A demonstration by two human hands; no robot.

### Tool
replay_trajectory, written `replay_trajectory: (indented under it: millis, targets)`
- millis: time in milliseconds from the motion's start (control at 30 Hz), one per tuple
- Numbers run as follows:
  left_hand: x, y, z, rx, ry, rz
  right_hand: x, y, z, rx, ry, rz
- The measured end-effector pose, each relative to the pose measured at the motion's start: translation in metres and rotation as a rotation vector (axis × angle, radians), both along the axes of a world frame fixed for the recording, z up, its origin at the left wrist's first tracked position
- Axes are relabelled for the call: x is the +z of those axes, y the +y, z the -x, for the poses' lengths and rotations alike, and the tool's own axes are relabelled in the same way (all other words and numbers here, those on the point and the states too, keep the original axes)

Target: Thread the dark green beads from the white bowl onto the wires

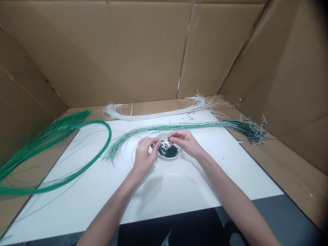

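A white bowl [171, 158] with many small dark green beads [167, 150] stands on the white sheet. Over its far left rim my left hand [146, 152] is closed in a pinch on a thin pale strand [165, 139]. The strand runs across to my right hand [185, 142], whose thumb and fingers are pinched together at the other side of the bowl. A dark bead shows at the right fingertips, on or beside the strand. Whether the right fingers grip the bead, the strand or both is too small to tell.
Behind the bowl lies a long bundle of green strands [164, 127] with dark ends at the right. Farther back is a white strand bundle [159, 114], with several loose beads near it. A green coil [109, 135] lies at left. Cardboard walls [143, 51] enclose the table.
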State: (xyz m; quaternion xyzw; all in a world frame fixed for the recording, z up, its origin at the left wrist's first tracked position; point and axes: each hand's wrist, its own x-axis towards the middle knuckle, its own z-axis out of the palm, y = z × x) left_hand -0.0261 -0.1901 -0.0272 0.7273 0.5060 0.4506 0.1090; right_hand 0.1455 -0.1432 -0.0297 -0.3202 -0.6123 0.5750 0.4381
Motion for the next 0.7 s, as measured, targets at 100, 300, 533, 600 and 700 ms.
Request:
replay_trajectory:
  millis: [100,300,533,600,700]
  targets:
    - [-0.0015,0.0007,0.0001,0.003,0.016,0.000,-0.0008,0.0004,0.0007,-0.018,0.004,0.019]
    - [-0.0034,0.0005,-0.0010,-0.005,0.024,0.005,-0.0011,0.0008,0.0013,-0.046,0.020,0.025]
    - [-0.0042,0.0016,-0.0005,0.006,0.037,-0.013,0.0007,0.0002,0.0012,-0.061,-0.032,0.018]
    - [-0.0044,0.0021,-0.0001,0.024,0.043,-0.008,0.0001,0.0006,0.0007,-0.072,-0.104,-0.018]
    - [-0.0050,0.0029,0.0007,0.054,0.045,-0.001,-0.0029,0.0011,-0.0003,-0.061,-0.274,-0.107]
